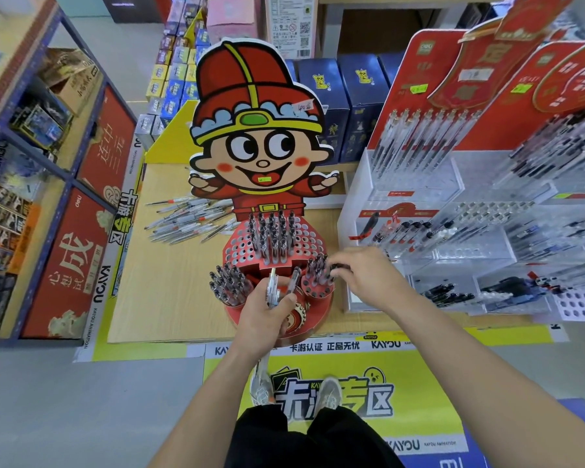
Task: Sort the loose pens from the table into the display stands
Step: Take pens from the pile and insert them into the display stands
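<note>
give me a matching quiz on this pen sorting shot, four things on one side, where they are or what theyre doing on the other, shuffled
Column one:
1. left hand
2. right hand
3. loose pens
4. clear stand

Column two:
a. lying on the table, left of the cartoon stand
b. gripping a few pens upright
c. over the cartoon stand's right front cup, touching its pens
d. standing right of the cartoon stand

Pairs: 1-b, 2-c, 3-a, 4-d
</note>
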### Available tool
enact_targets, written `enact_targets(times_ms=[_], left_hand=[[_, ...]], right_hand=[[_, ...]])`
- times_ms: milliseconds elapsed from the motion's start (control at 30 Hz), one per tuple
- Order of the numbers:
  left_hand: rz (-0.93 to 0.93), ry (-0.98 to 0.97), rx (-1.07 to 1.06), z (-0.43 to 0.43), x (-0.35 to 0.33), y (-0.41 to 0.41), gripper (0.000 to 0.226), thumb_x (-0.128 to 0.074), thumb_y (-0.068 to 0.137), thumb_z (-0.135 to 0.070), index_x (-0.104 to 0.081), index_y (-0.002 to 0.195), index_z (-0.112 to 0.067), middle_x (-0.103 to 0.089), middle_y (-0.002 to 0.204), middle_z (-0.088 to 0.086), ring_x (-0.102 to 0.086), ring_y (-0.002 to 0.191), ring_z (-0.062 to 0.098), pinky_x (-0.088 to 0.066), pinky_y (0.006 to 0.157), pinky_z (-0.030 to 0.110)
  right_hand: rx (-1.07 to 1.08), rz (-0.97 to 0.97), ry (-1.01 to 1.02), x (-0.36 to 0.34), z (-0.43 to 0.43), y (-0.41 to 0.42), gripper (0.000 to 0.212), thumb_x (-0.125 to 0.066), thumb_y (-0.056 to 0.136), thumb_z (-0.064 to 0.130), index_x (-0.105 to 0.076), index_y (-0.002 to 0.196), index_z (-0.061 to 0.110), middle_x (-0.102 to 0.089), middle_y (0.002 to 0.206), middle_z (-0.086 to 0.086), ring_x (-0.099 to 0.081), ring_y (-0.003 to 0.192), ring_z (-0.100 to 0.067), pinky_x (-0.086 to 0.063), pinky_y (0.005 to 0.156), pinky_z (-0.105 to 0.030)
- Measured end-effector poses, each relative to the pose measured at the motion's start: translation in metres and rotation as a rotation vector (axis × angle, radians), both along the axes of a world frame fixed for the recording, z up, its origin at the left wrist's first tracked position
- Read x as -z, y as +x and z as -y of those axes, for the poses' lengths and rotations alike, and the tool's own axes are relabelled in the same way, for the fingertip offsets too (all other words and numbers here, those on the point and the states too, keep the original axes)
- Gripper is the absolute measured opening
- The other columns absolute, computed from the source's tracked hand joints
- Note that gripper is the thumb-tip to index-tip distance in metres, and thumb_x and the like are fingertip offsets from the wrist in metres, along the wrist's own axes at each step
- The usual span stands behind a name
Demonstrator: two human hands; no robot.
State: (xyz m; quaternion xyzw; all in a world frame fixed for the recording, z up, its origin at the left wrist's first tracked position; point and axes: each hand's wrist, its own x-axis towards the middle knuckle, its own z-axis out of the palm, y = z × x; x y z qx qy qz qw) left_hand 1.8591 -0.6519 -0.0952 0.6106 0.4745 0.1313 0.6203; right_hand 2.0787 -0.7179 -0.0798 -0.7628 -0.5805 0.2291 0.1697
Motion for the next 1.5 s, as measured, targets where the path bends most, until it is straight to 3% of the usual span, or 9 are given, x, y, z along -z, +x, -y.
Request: enact_targets(times_ms=[400,633,833,1033,1133,1200,1300,1367,1500], left_hand=[[0.039,-0.024,-0.004,0.005,-0.008,0.008,0.012,-0.062,0.1,-0.013,-0.061,0.108,-0.022,-0.048,0.055,-0.011,-0.044,0.047,0.016,-0.038,0.044,0.022],[0.098,-0.005,-0.005,0.013,-0.015,0.007,0.004,-0.063,0.1,-0.016,-0.062,0.104,-0.015,-0.066,0.068,0.0,-0.047,0.049,0.015,-0.039,0.046,0.026],[0.128,0.019,0.036,0.021,-0.016,0.012,0.009,-0.056,0.105,-0.02,-0.06,0.109,-0.014,-0.071,0.083,0.014,-0.046,0.046,0.012,-0.04,0.048,0.027],[0.176,0.015,0.067,0.023,-0.019,0.011,0.009,-0.052,0.106,-0.019,-0.057,0.111,-0.013,-0.069,0.085,0.019,-0.046,0.049,0.015,-0.041,0.048,0.029],[0.154,0.035,0.109,0.023,-0.022,0.01,0.022,-0.045,0.108,-0.028,-0.057,0.105,-0.01,-0.065,0.081,0.021,-0.049,0.05,0.019,-0.042,0.048,0.03],[0.121,0.011,0.064,0.02,-0.022,0.008,0.027,-0.044,0.108,-0.033,-0.055,0.102,-0.009,-0.062,0.073,0.013,-0.051,0.048,0.018,-0.041,0.047,0.028],[0.017,0.018,-0.019,0.008,-0.017,-0.003,0.027,-0.044,0.108,-0.033,-0.051,0.101,-0.007,-0.061,0.075,0.003,-0.051,0.046,0.016,-0.04,0.046,0.028],[-0.027,0.039,-0.032,0.001,-0.01,-0.014,0.026,-0.044,0.108,-0.031,-0.052,0.102,-0.007,-0.06,0.073,0.0,-0.048,0.047,0.02,-0.037,0.046,0.029],[-0.001,-0.003,-0.059,-0.003,-0.003,-0.028,0.023,-0.047,0.108,-0.028,-0.052,0.099,-0.008,-0.055,0.071,0.004,-0.04,0.046,0.019,-0.033,0.043,0.029]], right_hand=[[0.097,0.024,-0.041,0.01,-0.003,-0.013,0.024,-0.065,0.097,0.026,-0.073,0.119,0.021,-0.051,0.101,0.008,-0.058,0.1,-0.018,-0.046,0.088,-0.029],[0.261,-0.055,0.067,-0.009,0.01,-0.021,0.036,-0.071,0.091,0.04,-0.068,0.126,0.03,-0.051,0.105,0.011,-0.051,0.097,-0.009,-0.047,0.084,-0.029],[0.293,-0.297,0.114,-0.022,0.016,-0.049,0.035,-0.067,0.095,0.037,-0.066,0.127,0.022,-0.074,0.096,0.012,-0.066,0.09,-0.007,-0.054,0.088,-0.031],[0.444,-0.546,0.14,-0.023,0.012,-0.047,0.028,-0.076,0.09,0.026,-0.065,0.115,0.022,-0.073,0.094,0.011,-0.067,0.087,-0.001,-0.051,0.076,-0.015],[0.462,-0.626,0.204,-0.028,0.011,-0.041,0.029,-0.079,0.086,0.02,-0.069,0.114,0.022,-0.074,0.087,0.008,-0.068,0.084,-0.003,-0.053,0.079,-0.019],[0.437,-0.632,0.252,-0.035,0.011,-0.037,0.024,-0.079,0.086,0.017,-0.074,0.109,0.024,-0.074,0.086,0.006,-0.069,0.083,-0.007,-0.054,0.082,-0.025],[0.438,-0.634,0.4,-0.047,0.011,-0.027,0.023,-0.076,0.087,0.01,-0.074,0.096,0.03,-0.071,0.083,0.011,-0.065,0.078,-0.002,-0.051,0.077,-0.018],[0.416,-0.56,0.462,-0.051,0.009,-0.021,0.022,-0.074,0.089,0.007,-0.072,0.093,0.028,-0.071,0.087,0.012,-0.064,0.079,0.001,-0.049,0.077,-0.014],[0.299,-0.332,0.376,-0.032,-0.003,-0.028,0.012,-0.072,0.092,0.017,-0.078,0.098,0.025,-0.074,0.097,0.01,-0.065,0.088,0.0,-0.05,0.084,-0.016]])
